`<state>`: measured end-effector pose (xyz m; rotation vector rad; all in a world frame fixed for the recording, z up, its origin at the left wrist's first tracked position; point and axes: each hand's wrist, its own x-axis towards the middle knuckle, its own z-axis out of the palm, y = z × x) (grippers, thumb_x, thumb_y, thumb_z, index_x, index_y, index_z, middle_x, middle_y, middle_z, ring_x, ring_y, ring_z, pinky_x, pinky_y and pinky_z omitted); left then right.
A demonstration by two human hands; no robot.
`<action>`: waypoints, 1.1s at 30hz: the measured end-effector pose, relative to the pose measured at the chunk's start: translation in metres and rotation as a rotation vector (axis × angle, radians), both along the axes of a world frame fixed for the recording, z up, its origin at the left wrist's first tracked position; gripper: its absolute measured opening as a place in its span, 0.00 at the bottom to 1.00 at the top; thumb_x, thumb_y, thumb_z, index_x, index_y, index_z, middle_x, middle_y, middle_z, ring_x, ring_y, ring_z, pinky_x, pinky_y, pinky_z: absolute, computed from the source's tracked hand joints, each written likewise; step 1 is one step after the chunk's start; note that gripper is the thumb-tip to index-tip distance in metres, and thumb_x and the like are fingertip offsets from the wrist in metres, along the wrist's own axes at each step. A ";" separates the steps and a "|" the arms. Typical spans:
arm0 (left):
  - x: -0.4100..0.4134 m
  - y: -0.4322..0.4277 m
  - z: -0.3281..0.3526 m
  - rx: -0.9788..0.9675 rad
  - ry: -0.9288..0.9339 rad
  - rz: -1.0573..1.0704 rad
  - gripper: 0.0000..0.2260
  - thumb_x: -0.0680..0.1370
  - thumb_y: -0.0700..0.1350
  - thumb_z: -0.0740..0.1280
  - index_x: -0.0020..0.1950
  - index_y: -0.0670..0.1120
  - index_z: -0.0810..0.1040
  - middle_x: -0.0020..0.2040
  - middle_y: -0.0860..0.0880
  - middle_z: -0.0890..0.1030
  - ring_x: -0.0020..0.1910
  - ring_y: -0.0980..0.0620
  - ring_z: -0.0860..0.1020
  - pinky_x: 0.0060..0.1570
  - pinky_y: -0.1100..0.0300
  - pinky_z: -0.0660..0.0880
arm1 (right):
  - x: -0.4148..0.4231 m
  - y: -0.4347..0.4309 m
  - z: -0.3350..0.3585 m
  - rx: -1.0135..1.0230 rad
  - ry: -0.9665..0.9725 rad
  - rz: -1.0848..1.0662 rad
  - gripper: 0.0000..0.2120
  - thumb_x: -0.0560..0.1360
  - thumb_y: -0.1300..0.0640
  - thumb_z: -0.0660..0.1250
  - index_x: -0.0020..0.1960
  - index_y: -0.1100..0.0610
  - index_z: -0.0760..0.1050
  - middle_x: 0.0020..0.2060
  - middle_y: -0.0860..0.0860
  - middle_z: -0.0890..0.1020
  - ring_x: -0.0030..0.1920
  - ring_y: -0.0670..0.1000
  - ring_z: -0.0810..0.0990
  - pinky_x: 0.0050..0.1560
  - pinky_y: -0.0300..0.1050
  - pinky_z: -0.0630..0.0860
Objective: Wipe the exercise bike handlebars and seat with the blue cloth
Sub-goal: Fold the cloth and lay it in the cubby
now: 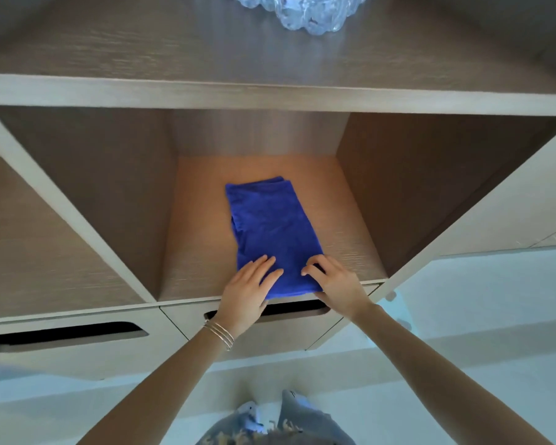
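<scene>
The left hand [251, 293] is laid flat, fingers straight, on the folded blue cloth [270, 229], whose 5 o'clock corner is pinched by the curled right hand [337, 281]. The cloth is lying on the cubby floor [199, 220]. Lifted by 1 corner, it could unfold or drop. A glass bowl [302, 11] is seen at 12 o'clock; nothing is set in the way.
</scene>
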<state>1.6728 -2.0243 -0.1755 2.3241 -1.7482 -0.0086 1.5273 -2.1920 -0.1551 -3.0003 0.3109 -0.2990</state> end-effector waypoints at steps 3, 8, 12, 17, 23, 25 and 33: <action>-0.001 0.002 0.004 -0.133 0.021 0.037 0.24 0.57 0.40 0.80 0.51 0.50 0.82 0.56 0.51 0.83 0.56 0.51 0.81 0.47 0.60 0.80 | 0.000 -0.001 0.002 0.041 -0.023 0.014 0.19 0.57 0.66 0.76 0.47 0.56 0.79 0.45 0.51 0.82 0.40 0.54 0.82 0.29 0.40 0.76; 0.004 0.013 0.031 -0.094 0.224 0.120 0.08 0.67 0.40 0.72 0.43 0.49 0.81 0.41 0.53 0.83 0.42 0.49 0.81 0.32 0.59 0.72 | -0.001 -0.008 0.022 0.372 0.156 -0.038 0.10 0.71 0.60 0.69 0.51 0.53 0.81 0.46 0.47 0.84 0.43 0.48 0.80 0.44 0.40 0.73; 0.023 0.017 0.057 0.089 0.659 0.088 0.05 0.71 0.41 0.68 0.45 0.48 0.81 0.41 0.50 0.84 0.40 0.51 0.78 0.41 0.61 0.69 | 0.009 -0.016 0.053 0.667 0.490 0.004 0.08 0.73 0.60 0.68 0.52 0.53 0.80 0.46 0.47 0.83 0.46 0.46 0.78 0.51 0.38 0.72; 0.050 -0.001 0.083 0.033 0.801 0.141 0.05 0.71 0.39 0.70 0.45 0.46 0.82 0.43 0.45 0.84 0.43 0.49 0.80 0.44 0.61 0.72 | 0.034 -0.032 0.091 0.761 0.469 -0.076 0.08 0.72 0.60 0.69 0.49 0.52 0.80 0.43 0.46 0.81 0.47 0.48 0.78 0.47 0.36 0.72; 0.085 -0.061 0.080 -0.191 0.483 0.383 0.19 0.76 0.41 0.66 0.66 0.45 0.72 0.64 0.44 0.77 0.64 0.44 0.73 0.64 0.56 0.67 | 0.098 -0.039 0.071 0.296 0.107 -0.561 0.13 0.77 0.60 0.61 0.60 0.63 0.72 0.59 0.60 0.75 0.57 0.63 0.75 0.55 0.53 0.73; 0.083 -0.065 0.070 -0.154 0.344 0.314 0.22 0.77 0.40 0.64 0.70 0.42 0.67 0.69 0.42 0.70 0.70 0.42 0.65 0.71 0.54 0.58 | 0.097 -0.032 0.057 0.224 0.103 -0.548 0.15 0.78 0.61 0.60 0.64 0.62 0.68 0.64 0.58 0.68 0.61 0.62 0.70 0.58 0.53 0.70; 0.055 -0.022 -0.002 0.075 0.200 0.102 0.21 0.81 0.48 0.58 0.74 0.47 0.62 0.77 0.46 0.58 0.77 0.48 0.53 0.73 0.56 0.55 | 0.052 -0.002 0.003 0.218 0.213 -0.232 0.18 0.82 0.54 0.55 0.71 0.53 0.68 0.72 0.50 0.66 0.72 0.50 0.65 0.65 0.47 0.70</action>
